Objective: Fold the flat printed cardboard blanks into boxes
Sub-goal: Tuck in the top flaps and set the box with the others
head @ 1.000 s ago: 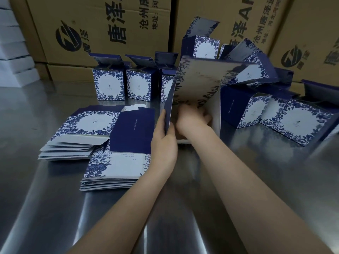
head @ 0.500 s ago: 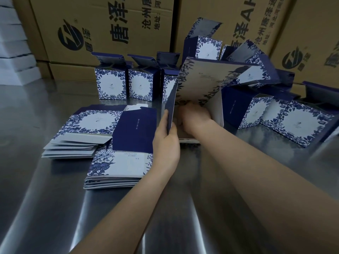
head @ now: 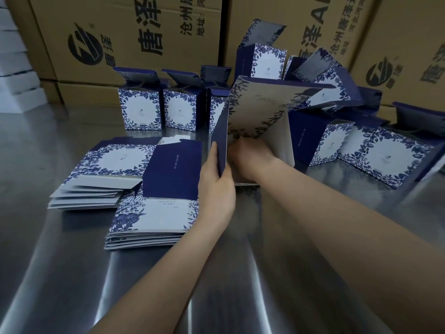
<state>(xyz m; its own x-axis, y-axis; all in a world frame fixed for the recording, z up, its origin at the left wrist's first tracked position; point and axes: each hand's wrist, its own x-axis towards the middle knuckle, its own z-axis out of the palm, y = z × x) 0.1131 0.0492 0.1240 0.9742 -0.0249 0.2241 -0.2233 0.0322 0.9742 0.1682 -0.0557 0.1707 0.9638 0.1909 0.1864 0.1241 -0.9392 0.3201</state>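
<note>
A half-formed blue-and-white floral box (head: 258, 109) stands on the steel table with its open end toward me. My left hand (head: 216, 186) grips its dark blue left wall, thumb inside and fingers outside. My right hand (head: 250, 153) reaches into the opening, and its fingers are hidden inside the box. Two stacks of flat printed blanks lie to the left: one near me (head: 154, 218) and one farther left (head: 101, 174).
Three upright folded boxes (head: 142, 109) with open top flaps stand behind the stacks. Several more finished boxes (head: 385, 157) lie piled at the right. Large brown shipping cartons (head: 134, 39) wall off the back. The steel table (head: 72, 273) stretches toward me.
The box has stayed in place while my right hand has pushed slightly deeper into it. My left hand keeps its grip on the left wall.
</note>
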